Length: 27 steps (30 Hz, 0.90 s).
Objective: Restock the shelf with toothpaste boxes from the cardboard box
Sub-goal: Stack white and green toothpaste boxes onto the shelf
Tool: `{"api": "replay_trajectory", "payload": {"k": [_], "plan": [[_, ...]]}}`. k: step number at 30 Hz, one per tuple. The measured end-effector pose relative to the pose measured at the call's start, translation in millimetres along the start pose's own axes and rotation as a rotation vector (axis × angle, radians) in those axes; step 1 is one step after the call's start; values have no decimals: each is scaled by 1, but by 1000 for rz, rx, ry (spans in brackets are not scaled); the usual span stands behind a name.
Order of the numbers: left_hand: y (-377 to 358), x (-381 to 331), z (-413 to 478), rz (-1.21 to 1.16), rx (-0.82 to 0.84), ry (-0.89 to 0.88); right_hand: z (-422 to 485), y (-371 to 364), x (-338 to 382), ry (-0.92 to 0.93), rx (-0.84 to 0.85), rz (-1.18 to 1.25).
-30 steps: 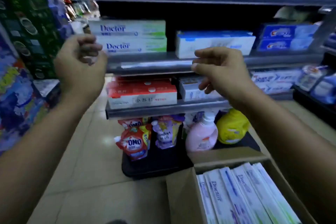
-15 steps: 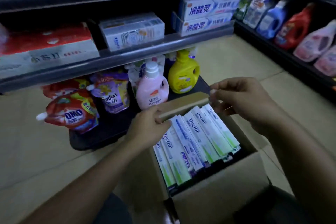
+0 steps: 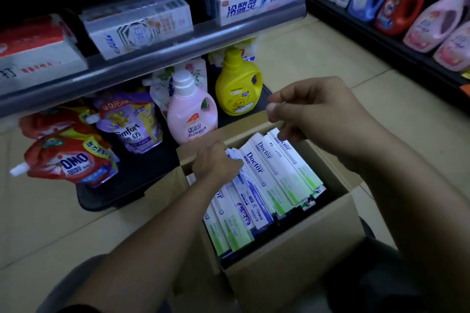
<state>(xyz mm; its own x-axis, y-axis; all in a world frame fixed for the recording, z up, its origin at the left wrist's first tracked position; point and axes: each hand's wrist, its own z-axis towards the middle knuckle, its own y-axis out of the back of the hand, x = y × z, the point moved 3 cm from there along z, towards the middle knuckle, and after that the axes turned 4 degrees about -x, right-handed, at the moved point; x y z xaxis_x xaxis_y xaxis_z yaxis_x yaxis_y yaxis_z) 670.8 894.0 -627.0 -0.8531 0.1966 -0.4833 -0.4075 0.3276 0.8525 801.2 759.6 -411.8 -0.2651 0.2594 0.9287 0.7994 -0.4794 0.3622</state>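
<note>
Head view, one entry. Change: a second ago both hands were up at the shelf, empty, with the gaze on the stocked rows. Now the gaze is down and both hands are at the cardboard box on the floor below that shelf, just in front of a pink bottle and a yellow bottle. Reading: one placement looks finished and the next pick is starting. Left hand: lowered onto the far ends of the toothpaste boxes at the left of the row, fingers curled down over them; whether they have closed on one, I cannot tell. Right hand: above the far right corner, fingers curled in, thumb near forefinger, nothing seen between them. Stock: the toothpaste boxes lie packed side by side on their narrow edges inside the cardboard box, one blue-striped box among the white-and-green. Their long axis runs from the shelf side back toward the person; name ends far, green ends near.
</note>
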Motion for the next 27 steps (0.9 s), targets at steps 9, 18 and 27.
{"api": "replay_trajectory", "payload": {"k": [9,18,27], "plan": [[51,-11,-25,-1133,12,19,18,-12,-23,-25,13,-211],[114,-53,-46,-1296,200,-397,26,-39,-15,76,127,-67],[49,33,-30,-67,146,-102,28,-8,-14,54,-165,-14]]}}
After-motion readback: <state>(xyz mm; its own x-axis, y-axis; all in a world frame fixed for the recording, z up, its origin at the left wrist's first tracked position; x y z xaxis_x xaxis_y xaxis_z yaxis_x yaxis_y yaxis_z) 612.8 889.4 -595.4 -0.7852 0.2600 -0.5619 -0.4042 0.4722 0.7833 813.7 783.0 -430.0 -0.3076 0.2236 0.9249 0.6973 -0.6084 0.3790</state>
